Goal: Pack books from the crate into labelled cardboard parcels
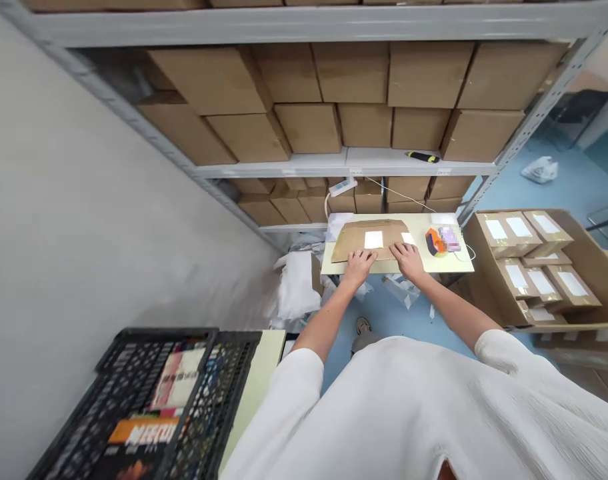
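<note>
A flat brown cardboard piece (351, 239) lies on the small pale table (399, 267), with a white label (373, 240) near its middle and a smaller white piece (407, 238) toward its right end. My left hand (360, 265) grips its near edge just left of the label, fingers bent over the cardboard. Farther right, my right hand (407, 259) holds the same edge, fingers on top. What lies under the cardboard is hidden. An orange and dark tape dispenser (435, 242) sits right of my right hand, beside a purple item (450, 239), partly blurred out.
Shelves (304, 168) packed with cardboard boxes (311, 128) rise behind the table; a utility knife (423, 157) and a power strip (343, 187) are there. An open carton (604, 280) of labelled boxes stands right. A black crate (209, 373) with printed packs is lower left.
</note>
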The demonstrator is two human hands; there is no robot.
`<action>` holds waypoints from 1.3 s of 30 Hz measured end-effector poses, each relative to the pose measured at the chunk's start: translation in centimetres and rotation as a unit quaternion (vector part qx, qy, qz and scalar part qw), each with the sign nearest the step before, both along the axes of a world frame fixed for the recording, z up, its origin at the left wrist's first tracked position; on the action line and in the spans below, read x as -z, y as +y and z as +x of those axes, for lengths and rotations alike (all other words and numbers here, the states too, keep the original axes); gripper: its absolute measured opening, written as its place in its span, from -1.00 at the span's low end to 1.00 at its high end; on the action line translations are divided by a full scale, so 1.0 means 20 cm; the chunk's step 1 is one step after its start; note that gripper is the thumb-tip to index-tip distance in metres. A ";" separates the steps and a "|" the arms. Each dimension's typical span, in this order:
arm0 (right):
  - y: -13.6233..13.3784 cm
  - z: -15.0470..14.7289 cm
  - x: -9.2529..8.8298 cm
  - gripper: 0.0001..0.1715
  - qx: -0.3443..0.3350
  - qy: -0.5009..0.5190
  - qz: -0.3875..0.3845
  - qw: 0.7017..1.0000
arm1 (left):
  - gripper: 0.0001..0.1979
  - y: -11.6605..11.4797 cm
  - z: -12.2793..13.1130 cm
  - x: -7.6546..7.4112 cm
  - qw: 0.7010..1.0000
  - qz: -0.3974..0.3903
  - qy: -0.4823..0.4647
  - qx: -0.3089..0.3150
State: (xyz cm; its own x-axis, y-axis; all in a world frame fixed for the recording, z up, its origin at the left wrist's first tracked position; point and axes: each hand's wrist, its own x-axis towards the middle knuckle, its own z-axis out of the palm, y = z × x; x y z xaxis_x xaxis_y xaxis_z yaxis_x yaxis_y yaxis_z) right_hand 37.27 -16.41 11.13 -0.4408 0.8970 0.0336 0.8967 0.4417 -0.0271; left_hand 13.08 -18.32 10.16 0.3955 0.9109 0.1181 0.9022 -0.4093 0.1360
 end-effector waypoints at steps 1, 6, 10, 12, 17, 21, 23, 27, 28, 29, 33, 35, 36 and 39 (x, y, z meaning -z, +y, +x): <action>0.04 -0.01 0.01 -0.22 0.015 0.002 -0.005 1.000 | -0.47 0.07 -0.01 0.02 1.000 -0.005 -0.001 0.016; 0.18 -0.07 0.12 -0.21 0.084 0.004 -0.045 0.995 | -0.44 0.37 -0.07 0.13 0.995 -0.041 0.000 0.092; 0.17 -0.11 0.26 -0.27 0.136 -0.007 -0.108 0.985 | -0.44 0.44 -0.09 0.24 0.982 -0.088 0.018 0.166; 0.15 -0.12 0.32 -0.28 0.150 -0.014 -0.131 0.980 | -0.47 0.44 -0.10 0.29 0.974 -0.116 0.023 0.195; 0.14 -0.12 0.38 -0.07 0.133 -0.026 -0.214 0.967 | -0.48 0.46 -0.13 0.37 0.960 -0.190 0.013 0.203; 0.22 -0.11 0.37 -0.14 0.150 -0.021 -0.229 0.962 | -0.44 0.51 -0.16 0.40 0.969 -0.189 -0.012 0.158; 0.27 -0.11 0.35 -0.19 0.157 -0.023 -0.223 0.962 | -0.44 0.53 -0.17 0.41 0.972 -0.187 -0.019 0.140; 0.37 -0.10 0.32 -0.23 0.153 -0.036 -0.225 0.962 | -0.47 0.55 -0.19 0.41 0.975 -0.186 -0.028 0.115; 0.40 -0.10 0.32 -0.24 0.150 -0.039 -0.228 0.961 | -0.48 0.55 -0.19 0.42 0.976 -0.186 -0.031 0.106; 0.42 -0.10 0.32 -0.24 0.147 -0.041 -0.231 0.961 | -0.48 0.55 -0.19 0.42 0.977 -0.187 -0.034 0.097; 0.54 -0.09 0.34 -0.24 0.128 -0.045 -0.244 0.960 | -0.52 0.54 -0.17 0.46 0.979 -0.193 -0.044 0.055; 0.60 -0.08 0.36 -0.24 0.115 -0.045 -0.249 0.961 | -0.54 0.54 -0.15 0.48 0.979 -0.197 -0.044 0.034; 0.64 -0.07 0.37 -0.25 0.108 -0.044 -0.253 0.960 | -0.54 0.55 -0.14 0.49 0.979 -0.200 -0.044 0.023; 0.76 -0.02 0.41 -0.26 0.088 -0.043 -0.271 0.958 | -0.53 0.56 -0.10 0.51 0.976 -0.213 -0.045 -0.020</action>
State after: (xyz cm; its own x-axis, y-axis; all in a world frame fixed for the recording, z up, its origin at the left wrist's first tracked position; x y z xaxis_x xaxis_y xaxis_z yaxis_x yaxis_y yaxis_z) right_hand 36.85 -1.29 2.94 -0.2616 0.8330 -0.4875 0.9652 0.2256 -0.1324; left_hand 11.11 -7.08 -0.03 0.3641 0.8996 -0.2412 0.8927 -0.2633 0.3656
